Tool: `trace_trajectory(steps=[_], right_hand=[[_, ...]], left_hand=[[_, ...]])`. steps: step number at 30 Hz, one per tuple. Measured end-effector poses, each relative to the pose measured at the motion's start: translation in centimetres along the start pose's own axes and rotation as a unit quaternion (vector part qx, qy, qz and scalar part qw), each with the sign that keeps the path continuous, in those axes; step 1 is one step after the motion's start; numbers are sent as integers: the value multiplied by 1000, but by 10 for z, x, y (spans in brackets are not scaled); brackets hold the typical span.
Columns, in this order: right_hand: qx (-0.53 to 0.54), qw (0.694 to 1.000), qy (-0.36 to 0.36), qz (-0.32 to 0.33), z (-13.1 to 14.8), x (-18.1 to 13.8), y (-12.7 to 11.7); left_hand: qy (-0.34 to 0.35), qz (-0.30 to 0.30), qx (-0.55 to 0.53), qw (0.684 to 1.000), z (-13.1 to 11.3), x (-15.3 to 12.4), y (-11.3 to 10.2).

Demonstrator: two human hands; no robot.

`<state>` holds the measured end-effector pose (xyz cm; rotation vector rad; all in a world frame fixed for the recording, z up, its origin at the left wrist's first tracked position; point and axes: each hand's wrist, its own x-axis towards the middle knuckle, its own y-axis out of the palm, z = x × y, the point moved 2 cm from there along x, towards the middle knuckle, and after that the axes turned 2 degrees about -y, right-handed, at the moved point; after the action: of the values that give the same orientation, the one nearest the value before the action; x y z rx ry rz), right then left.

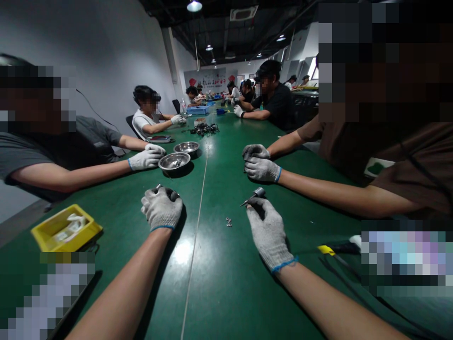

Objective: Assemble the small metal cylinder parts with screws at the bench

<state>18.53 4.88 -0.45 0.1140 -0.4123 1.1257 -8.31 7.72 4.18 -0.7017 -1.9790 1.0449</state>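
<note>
My left hand point(162, 208), in a white knitted glove with a blue cuff edge, rests low over the green table with its fingers curled. Slivers of metal peek out past those fingers, but the piece itself is mostly hidden. Between thumb and fingertips, my right hand point(268, 231), gloved the same way, pinches a metal part with a cylindrical head point(259, 192) and a thin pin pointing left. Several small metal nuts or rings point(229, 222) lie on the table between my hands, closer to the right one.
Two steel bowls point(174, 162) stand beyond my left hand, the nearer holding metal pieces. A yellow bin point(67, 229) sits at left. A cable with a yellow tag point(326, 250) lies at right. Co-workers' gloved hands point(262, 168) rest on both sides; dark parts point(205, 129) are piled farther back.
</note>
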Motion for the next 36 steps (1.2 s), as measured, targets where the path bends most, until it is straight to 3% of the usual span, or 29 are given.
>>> trace_trajectory(steps=[19,25,27,29,33,36], right_hand=[[-4,1000,-6,12,-2,-1,0],[-3,1000,-3,4,-3,0,-1],[-5,1000,2,-5,-4,0,-1],[-1,1000,5,-24,-6,1,-3],[35,997,36,-57,-8,0,-4],[64,993,64,-80,-7,-2,-3]], left_hand=[[-21,-21,11,999,1,-1,0],[22,-44,33,998,-2,-2,-1],[68,-39,42,996,-4,-3,0],[166,-2,43,985,-10,-7,2],[421,126,39,897,-29,-29,11],[493,135,7,859,-39,-44,14]])
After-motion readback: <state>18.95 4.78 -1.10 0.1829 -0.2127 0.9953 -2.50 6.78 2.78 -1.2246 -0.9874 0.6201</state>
